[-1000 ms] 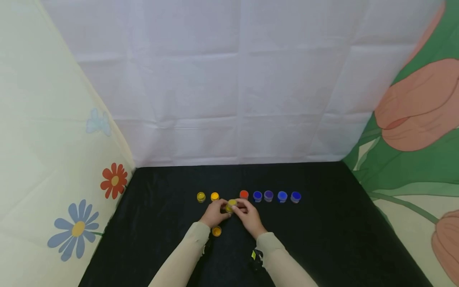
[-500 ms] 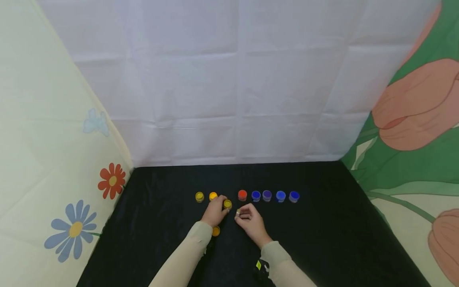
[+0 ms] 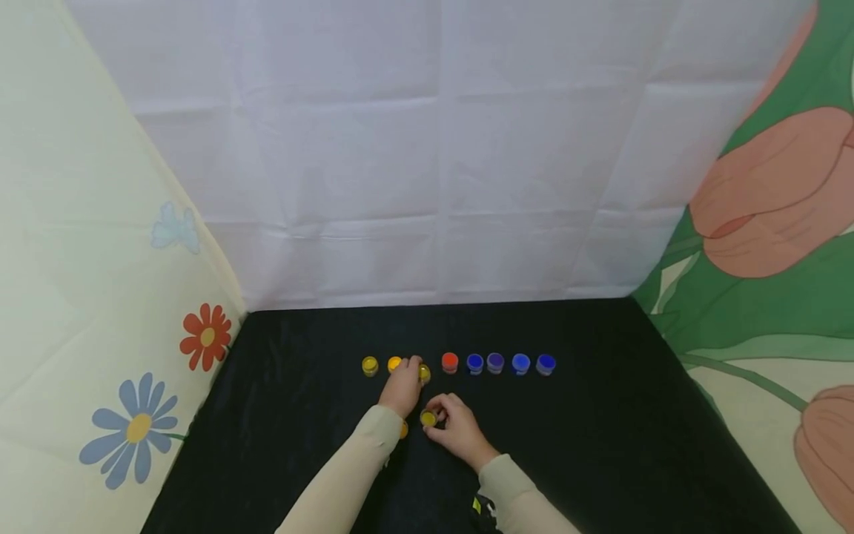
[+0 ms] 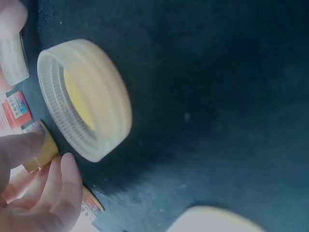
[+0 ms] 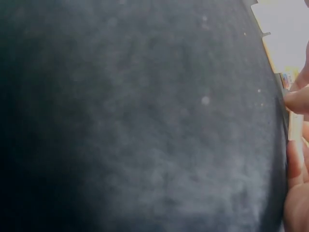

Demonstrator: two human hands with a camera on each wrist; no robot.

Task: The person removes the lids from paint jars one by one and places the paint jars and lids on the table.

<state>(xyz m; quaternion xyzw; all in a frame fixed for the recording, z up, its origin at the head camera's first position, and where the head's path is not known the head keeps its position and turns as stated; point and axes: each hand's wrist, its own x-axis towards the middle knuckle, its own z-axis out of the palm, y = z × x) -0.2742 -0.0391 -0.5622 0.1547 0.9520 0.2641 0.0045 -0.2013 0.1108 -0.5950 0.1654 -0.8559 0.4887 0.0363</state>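
My left hand [image 3: 401,388] grips a small yellow paint jar [image 3: 425,373] at the row of jars. In the left wrist view, thumb and fingers pinch this yellow jar [image 4: 47,151] by its sides. Nearer the person, my right hand [image 3: 460,430] pinches a round clear lid [image 3: 429,418] with yellow on its inside, low over the black cloth. A second lid [image 3: 403,429] lies by the left wrist, partly covered by the sleeve; the left wrist view shows this ribbed lid [image 4: 111,96] large. At the right wrist view's edge, the right fingers [image 5: 297,101] hold the lid.
Left of the gripped jar stand an olive-yellow jar [image 3: 370,366] and an orange-yellow jar [image 3: 394,363], the latter partly behind the left hand. A red jar [image 3: 450,362] and several blue and purple jars [image 3: 495,362] continue the row rightward. Black cloth [image 3: 600,445] covers the table.
The hands were together at the yellow jar. The right hand has come away with the lid and moved down toward the person; the left hand has moved the jar slightly away, into the row.
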